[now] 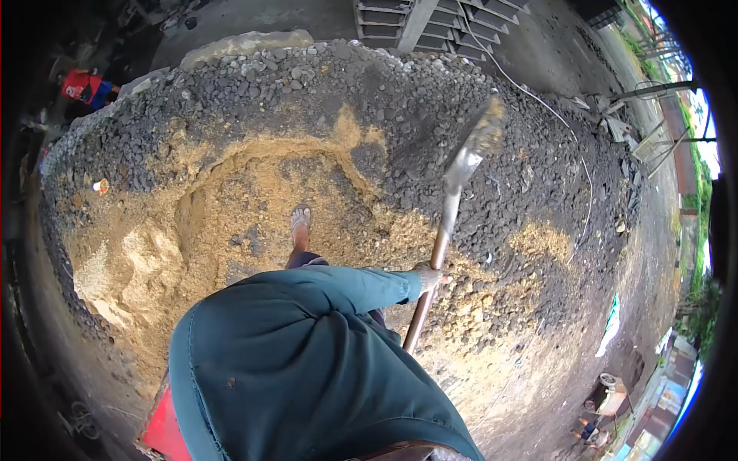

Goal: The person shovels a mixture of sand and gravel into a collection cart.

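My left hand (430, 278), greyish and perhaps gloved, is closed round the brown shaft of a shovel (440, 250). The teal sleeve reaches across to the right. The shovel slants up and to the right, its metal blade over dark gravel (523, 173). Sandy material (489, 127) shows on the blade, blurred by motion. The lower end of the shaft goes out of sight behind the teal jacket (300, 369), and my right hand is hidden there. One foot (300, 220) stands in a hollow of yellowish sand (254, 196).
Gravel rings the sand, with a pale sand heap (138, 265) at left. A cable (530, 92) crosses the gravel near a slatted stack (384, 23). A person in red (83, 86) is upper left; another person (588, 430) is by a cart (611, 398). A red object (165, 430) lies lower left.
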Action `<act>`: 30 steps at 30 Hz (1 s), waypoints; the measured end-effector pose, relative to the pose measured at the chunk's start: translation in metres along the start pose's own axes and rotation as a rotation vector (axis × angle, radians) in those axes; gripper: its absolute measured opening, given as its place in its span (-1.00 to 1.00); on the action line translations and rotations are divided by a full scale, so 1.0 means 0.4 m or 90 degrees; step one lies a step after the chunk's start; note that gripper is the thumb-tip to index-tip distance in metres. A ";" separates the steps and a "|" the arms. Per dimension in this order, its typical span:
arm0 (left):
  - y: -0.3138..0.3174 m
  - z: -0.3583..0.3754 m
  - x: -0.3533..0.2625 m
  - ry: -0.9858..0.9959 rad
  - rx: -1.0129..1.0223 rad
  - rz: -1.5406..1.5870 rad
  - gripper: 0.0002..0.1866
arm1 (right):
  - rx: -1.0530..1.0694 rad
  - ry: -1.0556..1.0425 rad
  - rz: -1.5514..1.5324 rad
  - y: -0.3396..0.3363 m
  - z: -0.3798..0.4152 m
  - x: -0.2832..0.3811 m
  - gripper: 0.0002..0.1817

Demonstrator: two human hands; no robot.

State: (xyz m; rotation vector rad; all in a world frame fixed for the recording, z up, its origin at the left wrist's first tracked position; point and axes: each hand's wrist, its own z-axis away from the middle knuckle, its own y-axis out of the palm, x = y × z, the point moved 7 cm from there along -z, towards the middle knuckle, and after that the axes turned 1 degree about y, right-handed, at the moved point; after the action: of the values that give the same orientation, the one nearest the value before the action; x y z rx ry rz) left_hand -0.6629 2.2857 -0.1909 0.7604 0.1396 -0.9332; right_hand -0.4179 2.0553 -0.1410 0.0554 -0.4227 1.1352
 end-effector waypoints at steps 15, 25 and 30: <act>-0.042 -0.028 -0.101 -0.071 -0.125 0.523 -0.86 | 0.041 -0.618 0.075 -0.048 0.400 0.540 -0.75; 0.035 0.266 -0.530 0.106 0.128 0.608 -0.79 | -0.191 -1.397 0.695 0.355 1.089 0.647 -0.66; -0.139 0.311 -0.673 0.202 0.098 0.496 -0.66 | 0.187 -1.375 0.820 0.732 1.175 0.542 -0.59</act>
State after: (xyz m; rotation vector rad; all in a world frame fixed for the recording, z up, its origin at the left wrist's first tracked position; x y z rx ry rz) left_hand -0.8946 2.3669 -0.0152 0.9992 0.0386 -0.0796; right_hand -0.7418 2.2493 0.3188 1.5495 -2.4227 1.9889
